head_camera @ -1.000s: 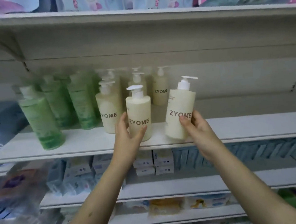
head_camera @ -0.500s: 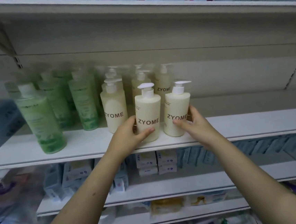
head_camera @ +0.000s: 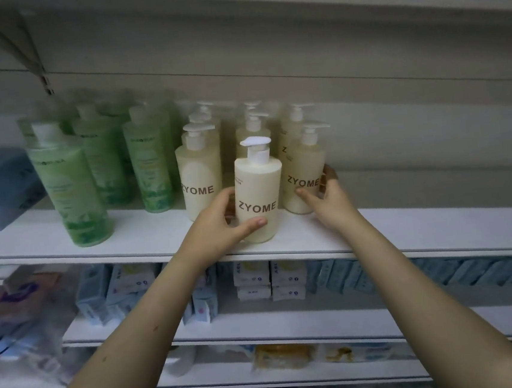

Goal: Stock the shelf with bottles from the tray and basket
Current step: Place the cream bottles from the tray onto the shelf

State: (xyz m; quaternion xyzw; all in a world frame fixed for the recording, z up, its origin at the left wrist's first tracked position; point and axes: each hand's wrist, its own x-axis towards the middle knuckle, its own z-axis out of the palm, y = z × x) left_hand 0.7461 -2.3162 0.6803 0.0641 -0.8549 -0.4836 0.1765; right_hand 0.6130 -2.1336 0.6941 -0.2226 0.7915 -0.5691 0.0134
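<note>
2 bare arms reach up and in toward the middle shelf. The left hand point(head_camera: 220, 225) is wrapped round the lower half of the front cream bottle point(head_camera: 258, 187), thumb lying across the front under the ZYOME lettering, fingers curled round the back. That bottle stands upright near the front edge of the white shelf point(head_camera: 134, 240). The right hand point(head_camera: 330, 202) cups the second cream bottle point(head_camera: 304, 170), thumb on the front, fingertips showing round its far side. This one is upright too, just beside the first and a little further back. More cream pump bottles point(head_camera: 200, 180) stand in rows behind, green bottles point(head_camera: 69, 186) to the left, and small boxes point(head_camera: 269, 281) are stacked on the shelf below.
</note>
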